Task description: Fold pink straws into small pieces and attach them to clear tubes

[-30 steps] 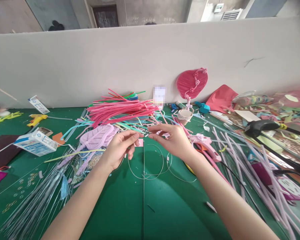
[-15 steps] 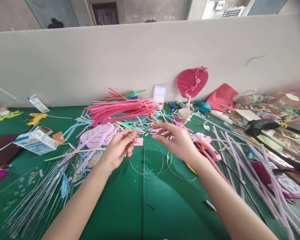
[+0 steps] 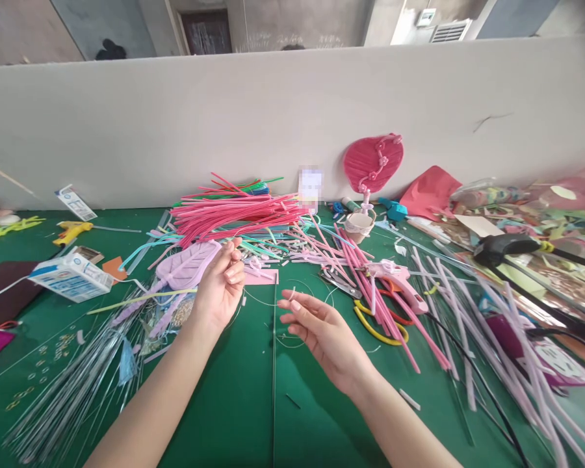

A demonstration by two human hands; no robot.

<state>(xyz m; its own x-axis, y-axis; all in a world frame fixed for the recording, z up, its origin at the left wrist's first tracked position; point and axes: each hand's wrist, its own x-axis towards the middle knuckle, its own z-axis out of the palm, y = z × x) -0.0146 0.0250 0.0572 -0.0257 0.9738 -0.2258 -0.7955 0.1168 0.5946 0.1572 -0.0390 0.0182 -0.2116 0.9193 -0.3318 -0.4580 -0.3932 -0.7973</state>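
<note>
My left hand is closed in a pinch above the green table, with a thin pale wire curving away below its fingers. Lower and to the right is my right hand, palm partly turned up. Its thumb rests against the index finger, and a small pale bit shows at the fingertips; I cannot make out what it is. Loops of the fine wire lie behind and between the hands. A lilac leaf-shaped fuzzy piece sits just left of my left hand. Beneath the hands, a long thin dark rod runs toward me.
Pink pipe cleaners are heaped at the back. Right of my hands are yellow-handled pliers and a pink glue gun. A red fan-shaped piece stands in a small pot. Metal wires lie at left.
My right hand has moved down and toward me, its palm turning upward. My left hand has shifted slightly left and its fingers now point up. The pliers have come into view.
</note>
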